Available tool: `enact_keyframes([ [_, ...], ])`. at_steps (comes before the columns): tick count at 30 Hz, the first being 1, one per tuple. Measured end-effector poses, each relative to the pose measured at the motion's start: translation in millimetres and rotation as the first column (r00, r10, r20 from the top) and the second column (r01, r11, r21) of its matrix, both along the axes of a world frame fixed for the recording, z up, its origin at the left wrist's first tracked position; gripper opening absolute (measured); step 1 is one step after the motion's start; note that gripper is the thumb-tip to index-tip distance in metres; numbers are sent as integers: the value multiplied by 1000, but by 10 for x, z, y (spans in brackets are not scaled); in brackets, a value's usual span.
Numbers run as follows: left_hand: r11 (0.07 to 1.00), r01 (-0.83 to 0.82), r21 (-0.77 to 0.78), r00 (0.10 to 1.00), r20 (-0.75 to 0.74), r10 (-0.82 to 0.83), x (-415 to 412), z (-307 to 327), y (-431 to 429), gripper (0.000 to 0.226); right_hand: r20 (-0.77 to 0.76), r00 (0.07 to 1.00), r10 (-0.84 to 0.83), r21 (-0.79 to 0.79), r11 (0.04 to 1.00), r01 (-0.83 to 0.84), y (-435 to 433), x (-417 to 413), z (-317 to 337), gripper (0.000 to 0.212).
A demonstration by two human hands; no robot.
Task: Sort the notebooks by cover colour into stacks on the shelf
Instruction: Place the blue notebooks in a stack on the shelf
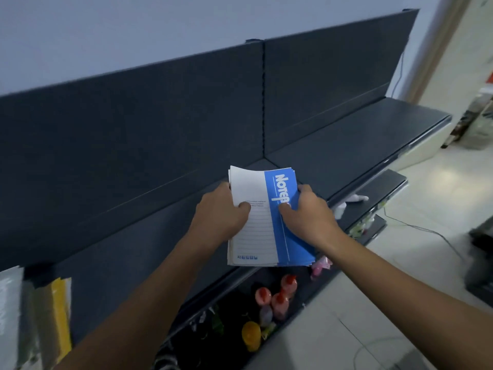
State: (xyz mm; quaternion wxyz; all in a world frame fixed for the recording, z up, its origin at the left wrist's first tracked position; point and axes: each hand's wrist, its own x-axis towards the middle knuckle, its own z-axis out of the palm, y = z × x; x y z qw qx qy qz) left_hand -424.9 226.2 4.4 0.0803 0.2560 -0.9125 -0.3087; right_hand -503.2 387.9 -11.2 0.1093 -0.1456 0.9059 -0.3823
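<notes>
Dark grey steel shelf (346,156) carries a stack of blue-and-white notebooks (266,222) at its front edge, long axis running away from the person. Left hand (221,212) and right hand (306,212) flank it (equally near), fingers (286,206) clamped on the covers.

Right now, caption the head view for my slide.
Both hands, left and right, grip a notebook stack over the shelf.

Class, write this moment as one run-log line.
left hand: grips notebook stack left edge | right hand: grips right edge | top cover: blue-white | shelf: no sorted stack visible
</notes>
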Motion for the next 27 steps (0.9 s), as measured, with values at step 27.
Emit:
enact_keyframes([
  [27,985,161,-68,985,79,-155,-3219,-118,1492,29,55,982,-182,-48,982,185,1673,-2856,-139,32],
])
